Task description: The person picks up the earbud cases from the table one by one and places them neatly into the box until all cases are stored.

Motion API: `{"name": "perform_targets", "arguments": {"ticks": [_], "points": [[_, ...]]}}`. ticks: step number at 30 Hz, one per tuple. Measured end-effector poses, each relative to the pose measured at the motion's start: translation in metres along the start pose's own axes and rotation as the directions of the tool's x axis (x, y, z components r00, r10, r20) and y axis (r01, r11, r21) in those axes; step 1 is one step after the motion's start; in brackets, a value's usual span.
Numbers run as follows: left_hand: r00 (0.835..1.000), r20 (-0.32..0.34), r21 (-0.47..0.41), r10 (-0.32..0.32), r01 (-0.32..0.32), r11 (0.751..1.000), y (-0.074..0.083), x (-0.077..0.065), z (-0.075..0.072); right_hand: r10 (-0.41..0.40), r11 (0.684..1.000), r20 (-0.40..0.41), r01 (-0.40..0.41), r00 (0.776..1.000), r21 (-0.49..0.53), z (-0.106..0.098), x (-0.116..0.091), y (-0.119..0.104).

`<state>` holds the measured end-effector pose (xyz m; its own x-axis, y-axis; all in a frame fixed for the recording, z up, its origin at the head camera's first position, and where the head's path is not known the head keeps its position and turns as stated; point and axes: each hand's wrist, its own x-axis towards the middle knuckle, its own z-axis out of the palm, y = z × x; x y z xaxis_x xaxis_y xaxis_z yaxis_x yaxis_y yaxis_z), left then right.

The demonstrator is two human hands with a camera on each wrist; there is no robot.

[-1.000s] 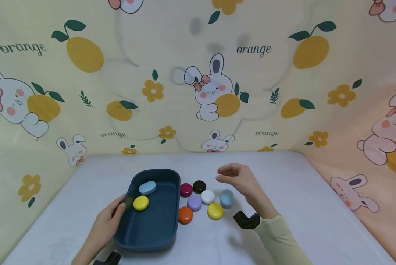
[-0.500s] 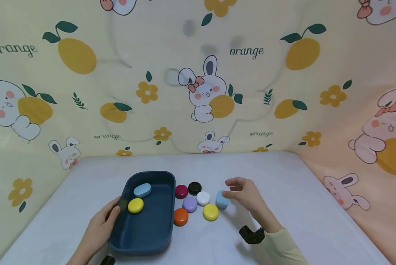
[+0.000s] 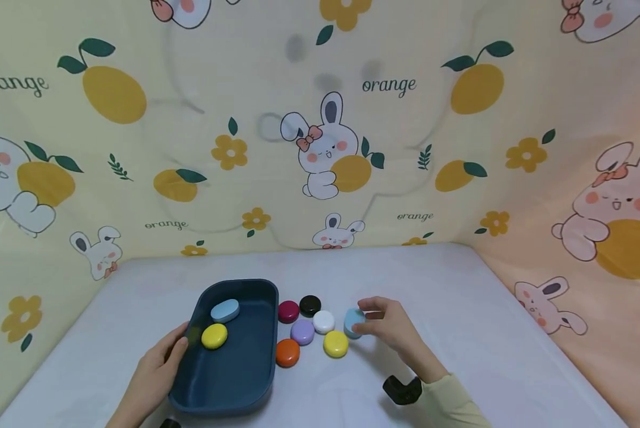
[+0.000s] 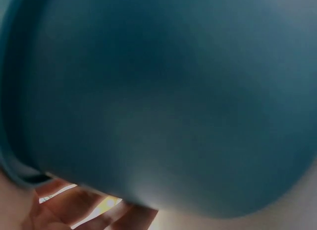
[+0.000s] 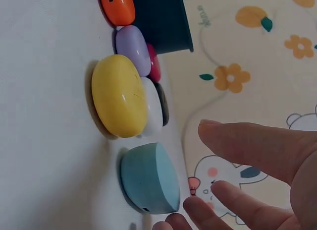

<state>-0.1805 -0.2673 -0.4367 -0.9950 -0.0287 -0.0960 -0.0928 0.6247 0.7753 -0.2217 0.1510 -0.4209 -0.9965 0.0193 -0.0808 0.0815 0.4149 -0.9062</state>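
Observation:
My left hand (image 3: 151,371) grips the left side of a dark blue tray (image 3: 231,374), the thumb at its rim. In the left wrist view the tray wall (image 4: 163,96) fills most of the picture, with fingers (image 4: 74,205) along its lower edge. A light blue oval piece (image 3: 226,310) and a yellow round piece (image 3: 214,336) lie in the tray. My right hand (image 3: 391,327) reaches toward another light blue oval piece (image 5: 148,179) on the table. Its thumb (image 5: 252,143) and fingers are spread beside that piece, with a gap showing in the right wrist view.
Between tray and right hand lie several glossy round pieces: orange (image 3: 287,353), purple (image 3: 302,332), crimson (image 3: 289,311), black (image 3: 310,306), white (image 3: 324,321) and yellow (image 3: 336,344). A patterned cloth (image 3: 277,190) hangs behind the white table (image 3: 459,356).
My right hand has come down to the light blue oval piece on the table. My left hand stays on the tray, and the head view has shifted slightly.

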Motion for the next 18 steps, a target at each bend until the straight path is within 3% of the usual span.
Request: {"name": "perform_targets", "arguments": {"ticks": [10,18], "points": [[1.000,0.002,0.015,0.004,-0.004,1.000,0.003,-0.001,-0.002,0.007,1.000,-0.008,-0.006,1.000,0.028,0.006,0.007,0.005],[1.000,0.002,0.024,-0.008,0.008,1.000,0.006,-0.002,-0.001,-0.008,1.000,-0.007,0.008,1.000,-0.023,0.011,0.012,0.006]]}}
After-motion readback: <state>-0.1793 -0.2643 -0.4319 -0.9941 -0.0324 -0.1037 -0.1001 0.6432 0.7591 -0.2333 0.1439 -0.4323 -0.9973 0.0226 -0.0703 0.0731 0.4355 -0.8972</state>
